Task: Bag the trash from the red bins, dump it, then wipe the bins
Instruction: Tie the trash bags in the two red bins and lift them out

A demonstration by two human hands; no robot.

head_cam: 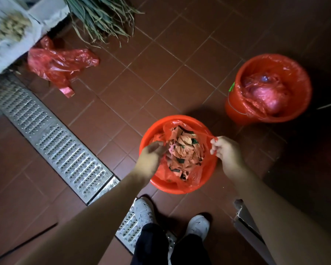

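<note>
Right hand: my right hand (pixel 225 150) pinches the liner (pixel 196 174) edge at the near bin's (pixel 180 187) right rim.
Left hand: my left hand (pixel 151 155) curls on the liner's left edge.
Near bin: on the floor (pixel 141 73) before my shoes (pixel 197 225), full of paper scraps (pixel 183 148).
Far bin: the far bin (pixel 235 106), lined, stands farther right.
Loose bag: a loose bag (pixel 59 64) lies by the drain grate (pixel 52 138).

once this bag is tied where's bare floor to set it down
Bare tiles lie between the near bin, the far bin, the loose red bag and the drain grate. Bare tiles also lie left of the grate. It is crowded at top left, around the loose bag and leaves.
</note>
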